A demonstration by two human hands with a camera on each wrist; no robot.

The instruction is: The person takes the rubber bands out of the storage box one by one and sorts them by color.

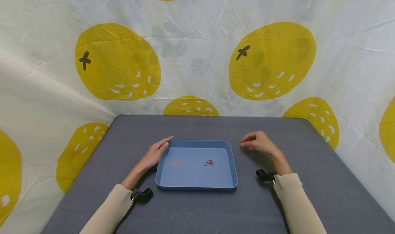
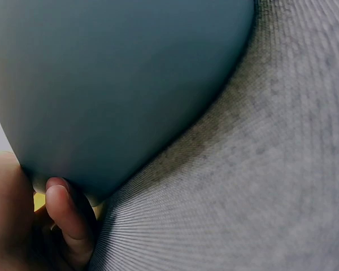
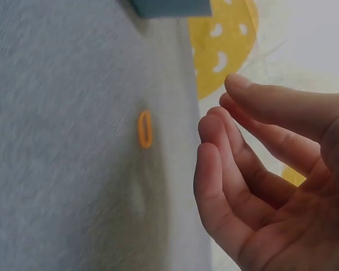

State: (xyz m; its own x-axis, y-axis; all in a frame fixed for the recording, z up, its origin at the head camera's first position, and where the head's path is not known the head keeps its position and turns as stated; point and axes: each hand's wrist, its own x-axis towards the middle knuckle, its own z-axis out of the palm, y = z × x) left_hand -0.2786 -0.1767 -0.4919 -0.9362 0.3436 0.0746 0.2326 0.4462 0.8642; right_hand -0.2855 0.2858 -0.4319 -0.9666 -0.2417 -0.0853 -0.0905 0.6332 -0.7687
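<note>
- Two hands are working well apart: the left hand (image 1: 153, 155) is gripping the left side of the blue tray (image 1: 191, 177), though its dark wrist view is leaving the fingers' exact wrap uncertain.
- The right hand (image 1: 258, 143) is hovering beyond the tray's right side, its thumb and fingertips standing apart and holding nothing.
- One small orange loop (image 3: 145, 129) is lying on the grey desk (image 1: 197, 213) near that hand, outside the tray.
- Inside, pale orange loops (image 1: 175, 163) are resting toward the left, red loops (image 1: 208, 163) toward the right.
- Being thin and low, the loose loop is risking escape from any pinch closing too high; a careless left-hand tug is threatening to mix both groups.
</note>
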